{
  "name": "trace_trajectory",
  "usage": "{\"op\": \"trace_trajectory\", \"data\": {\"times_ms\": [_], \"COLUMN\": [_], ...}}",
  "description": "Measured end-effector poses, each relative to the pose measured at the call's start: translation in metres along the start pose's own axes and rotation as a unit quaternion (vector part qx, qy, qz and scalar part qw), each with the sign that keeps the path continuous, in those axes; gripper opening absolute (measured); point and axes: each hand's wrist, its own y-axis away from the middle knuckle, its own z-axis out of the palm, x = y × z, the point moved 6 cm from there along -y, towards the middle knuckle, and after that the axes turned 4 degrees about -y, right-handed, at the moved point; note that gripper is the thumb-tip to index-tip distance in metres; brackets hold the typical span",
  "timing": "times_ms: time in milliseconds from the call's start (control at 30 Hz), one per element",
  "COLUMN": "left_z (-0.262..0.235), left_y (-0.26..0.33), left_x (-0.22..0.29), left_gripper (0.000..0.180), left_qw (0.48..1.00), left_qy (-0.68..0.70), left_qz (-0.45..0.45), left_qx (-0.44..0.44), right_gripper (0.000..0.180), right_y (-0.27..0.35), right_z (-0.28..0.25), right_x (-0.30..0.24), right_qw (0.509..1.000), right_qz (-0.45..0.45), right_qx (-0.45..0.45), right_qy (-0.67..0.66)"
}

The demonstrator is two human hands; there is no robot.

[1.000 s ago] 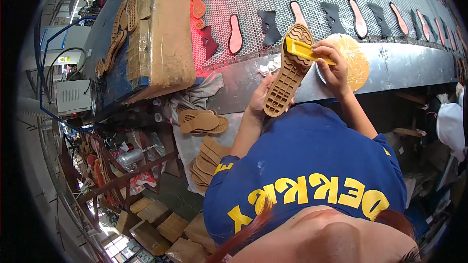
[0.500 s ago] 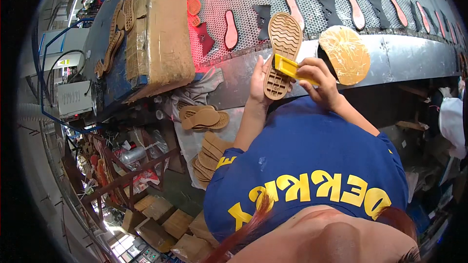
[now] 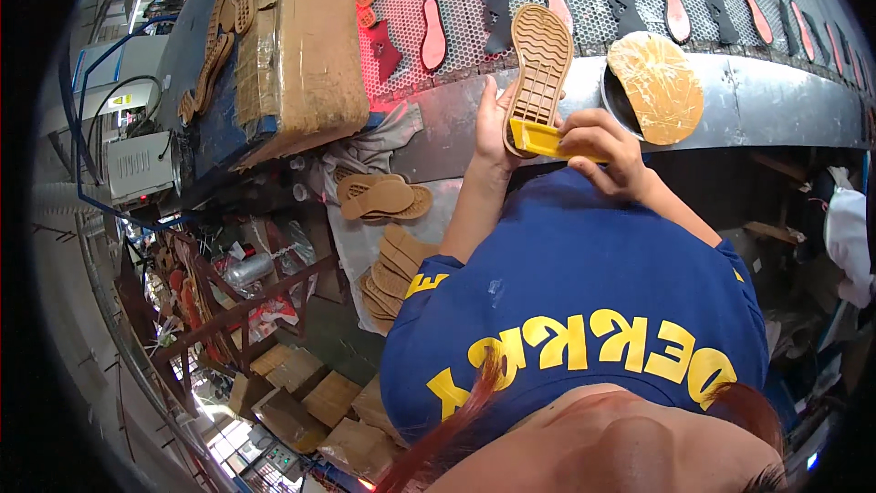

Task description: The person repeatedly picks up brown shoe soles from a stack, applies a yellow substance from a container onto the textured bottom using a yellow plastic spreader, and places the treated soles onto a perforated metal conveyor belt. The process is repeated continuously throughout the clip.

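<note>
A tan shoe sole [image 3: 540, 53] stands nearly upright before me, its patterned tread facing me. My left hand [image 3: 494, 120] is closed round its left edge near the lower end, most fingers hidden behind it. My right hand [image 3: 613, 153] pinches a yellow tool [image 3: 540, 141], broad and flat at its head, which lies across the sole's lower end. I see no bristles, so its exact kind is unclear. To the right, a tan glue-smeared cover [image 3: 664, 82] partly lies over a round dark pan [image 3: 620, 108] on the metal ledge [image 3: 739, 96].
Beyond the ledge, a mesh conveyor [image 3: 593, 64] carries pink insoles [image 3: 432, 34] and black cut pieces [image 3: 624, 7]. At left, a worn cardboard sheet [image 3: 319, 46] edges a blue-sided bench. Loose soles [image 3: 388, 198] and a stack of soles [image 3: 385, 285] lie left of my body. Cardboard boxes [image 3: 331, 399] stand on the floor.
The yellow tool has slid down from the sole's middle to its lower end. The sole has shifted slightly up and right in view, with my left hand still on it.
</note>
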Motion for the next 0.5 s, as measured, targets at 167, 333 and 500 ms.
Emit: {"op": "trace_trajectory", "data": {"times_ms": [167,333,500], "left_z": [0.003,-0.004,-0.009], "left_y": [0.004,0.006,0.008], "left_x": [0.001,0.003,0.001], "left_gripper": [0.078,0.079,0.083], "left_qw": [1.000,1.000,0.994], "left_qy": [0.004,0.008,0.094], "left_qz": [-0.001,-0.017,-0.051], "left_qx": [0.000,-0.012,-0.029], "right_gripper": [0.022,0.019,0.018], "right_y": [-0.002,-0.001,-0.011], "right_z": [0.003,0.006,0.000], "right_x": [-0.001,0.000,0.005], "right_qw": [1.000,0.999,0.992], "right_qz": [-0.004,0.009,0.034], "right_qx": [0.017,-0.016,-0.065], "right_qy": [0.003,-0.039,-0.104]}}
